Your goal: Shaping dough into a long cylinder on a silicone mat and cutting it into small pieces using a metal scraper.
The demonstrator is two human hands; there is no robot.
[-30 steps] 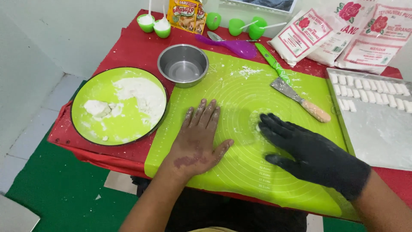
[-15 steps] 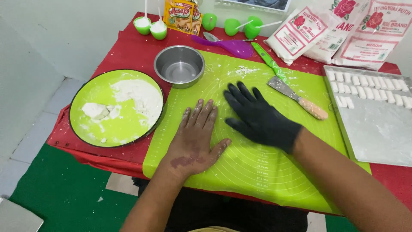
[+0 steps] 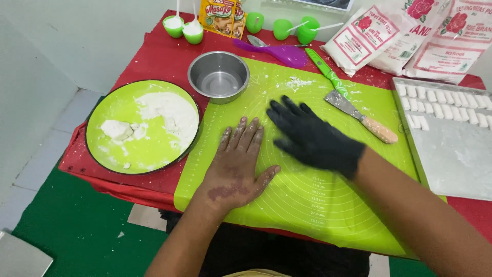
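Note:
My bare left hand (image 3: 237, 163) lies flat, palm down, on the lime-green silicone mat (image 3: 328, 205), fingers dusted with flour. Beside it, my right hand (image 3: 312, 134) in a black glove also rests flat on the mat, fingers spread and pointing up-left. Neither hand holds anything. A scraper with a wooden handle (image 3: 361, 116) lies on the mat just right of the gloved hand, with a green knife (image 3: 323, 74) above it.
A green plate (image 3: 105, 154) with flour and dough lumps sits left of the mat. A steel bowl (image 3: 219, 77) stands at the mat's top left. A tray (image 3: 451, 164) with rows of white dough pieces is at right. Flour bags, green cups and a purple spoon line the back.
My gloved right hand has slid leftward across the mat, from near the right side to beside my left hand. The left hand has stayed put.

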